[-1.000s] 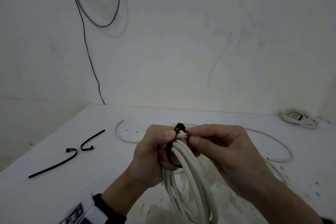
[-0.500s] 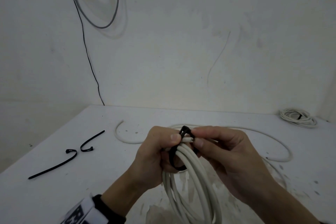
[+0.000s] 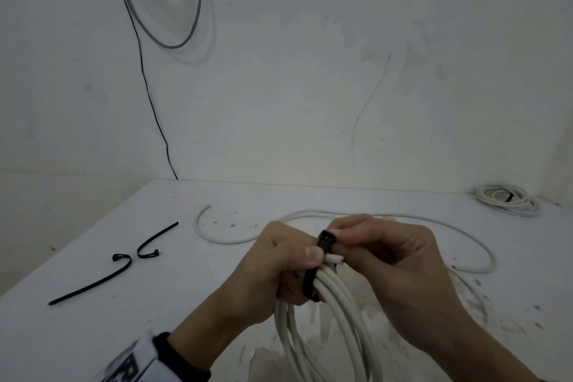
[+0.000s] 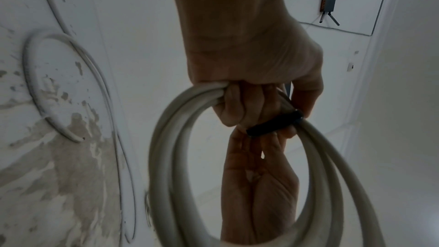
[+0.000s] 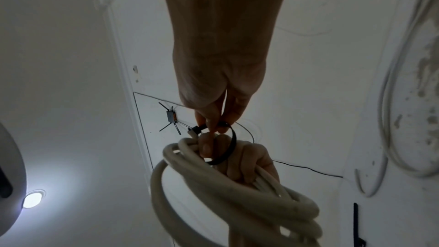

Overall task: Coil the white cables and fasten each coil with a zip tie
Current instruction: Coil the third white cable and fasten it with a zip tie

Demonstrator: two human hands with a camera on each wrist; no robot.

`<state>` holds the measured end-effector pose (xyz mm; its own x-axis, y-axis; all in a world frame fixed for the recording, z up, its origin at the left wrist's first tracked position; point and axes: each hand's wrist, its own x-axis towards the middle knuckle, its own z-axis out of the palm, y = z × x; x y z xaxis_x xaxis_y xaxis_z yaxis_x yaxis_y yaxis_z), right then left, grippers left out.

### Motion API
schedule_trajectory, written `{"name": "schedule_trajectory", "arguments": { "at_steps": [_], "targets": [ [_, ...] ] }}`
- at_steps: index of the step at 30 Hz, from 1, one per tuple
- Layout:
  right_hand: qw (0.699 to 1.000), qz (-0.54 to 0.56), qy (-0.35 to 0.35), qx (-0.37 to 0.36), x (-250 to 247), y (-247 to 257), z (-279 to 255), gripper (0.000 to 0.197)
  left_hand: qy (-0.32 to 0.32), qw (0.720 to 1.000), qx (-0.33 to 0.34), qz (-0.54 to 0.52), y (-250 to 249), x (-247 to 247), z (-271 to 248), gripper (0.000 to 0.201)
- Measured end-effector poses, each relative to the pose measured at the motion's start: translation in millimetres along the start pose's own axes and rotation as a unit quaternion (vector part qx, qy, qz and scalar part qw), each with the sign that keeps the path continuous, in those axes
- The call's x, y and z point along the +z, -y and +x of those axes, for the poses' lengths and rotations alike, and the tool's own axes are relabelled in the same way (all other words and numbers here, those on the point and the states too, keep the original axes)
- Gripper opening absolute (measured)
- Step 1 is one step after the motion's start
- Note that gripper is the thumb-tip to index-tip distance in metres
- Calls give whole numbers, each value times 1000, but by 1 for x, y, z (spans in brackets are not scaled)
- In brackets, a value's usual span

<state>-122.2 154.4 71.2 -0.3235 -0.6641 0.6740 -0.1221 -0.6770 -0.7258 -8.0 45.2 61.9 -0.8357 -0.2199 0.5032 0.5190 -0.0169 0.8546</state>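
A coil of white cable [image 3: 328, 322] hangs above the table, gripped at its top by my left hand [image 3: 279, 270]. A black zip tie [image 3: 313, 273] is looped round the coil's strands just right of that hand's thumb. My right hand [image 3: 381, 254] pinches the tie's head [image 3: 327, 237] between thumb and fingers. In the left wrist view the left fingers [image 4: 240, 104] curl round the coil [image 4: 171, 138], with the tie [image 4: 273, 123] across it. In the right wrist view the fingertips [image 5: 213, 125] pinch the tie loop [image 5: 231, 144] above the coil [image 5: 213, 185].
A loose white cable [image 3: 403, 220] curves over the table [image 3: 93, 319] behind my hands. Two spare black zip ties [image 3: 93, 284] lie at the left. A tied white coil [image 3: 505, 198] sits at the far right corner. Grey and black wires [image 3: 148, 93] hang on the wall.
Both hands and the coil have shifted slightly right and down. The zip tie loop now sits closer round the strands, with its head pinched at the top.
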Motion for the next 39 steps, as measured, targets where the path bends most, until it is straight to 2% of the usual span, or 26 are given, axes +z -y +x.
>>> {"name": "schedule_trajectory", "arguments": {
  "at_steps": [5, 10, 13, 15, 17, 20, 23, 25, 28, 31, 33, 35, 36, 39],
  "targets": [
    [995, 73, -12, 69, 1, -5, -6, 28, 36, 998, -11, -57, 0, 3, 2, 31],
    [998, 64, -3, -1, 7, -5, -5, 17, 108, 974, -60, -190, 2, 2, 2, 26],
    [997, 81, -9, 4, 11, -4, -6, 17, 111, 968, -87, -206, 2, 1, 1, 30],
    [995, 90, -31, 20, 14, -5, -5, 17, 91, 967, -100, -218, 3, 0, 2, 35],
    [999, 24, -41, -7, 15, -4, -4, 14, 77, 965, -110, -223, 3, -1, 1, 37],
    [997, -62, -22, -30, 13, -1, 0, 11, 118, 964, -89, -221, 4, -2, 1, 28],
    [997, 37, -8, 71, 7, 1, 2, 29, 120, 968, -93, -199, 5, -1, 1, 29],
    [989, 94, -14, 114, 6, 0, 1, 33, 118, 972, -98, -177, 4, -2, 1, 29],
    [980, 113, -38, 159, 7, 1, -2, 38, 115, 975, -100, -162, 0, -3, 1, 30],
    [966, 76, -58, 239, 11, 2, -3, 51, 96, 980, -74, -161, -2, -4, 2, 28],
    [956, 80, -41, 279, 12, 3, -4, 37, 60, 986, -74, -140, -3, -4, 3, 28],
    [945, 127, -28, 299, 9, 5, -5, 16, 39, 987, -67, -138, -4, -4, 4, 28],
    [940, 155, -21, 304, 7, 6, -5, 13, 24, 988, -61, -136, -4, -5, 4, 27],
    [928, 213, -12, 304, 0, 2, -7, 43, -19, 991, -59, -116, -5, -6, 4, 25]
  ]
}}
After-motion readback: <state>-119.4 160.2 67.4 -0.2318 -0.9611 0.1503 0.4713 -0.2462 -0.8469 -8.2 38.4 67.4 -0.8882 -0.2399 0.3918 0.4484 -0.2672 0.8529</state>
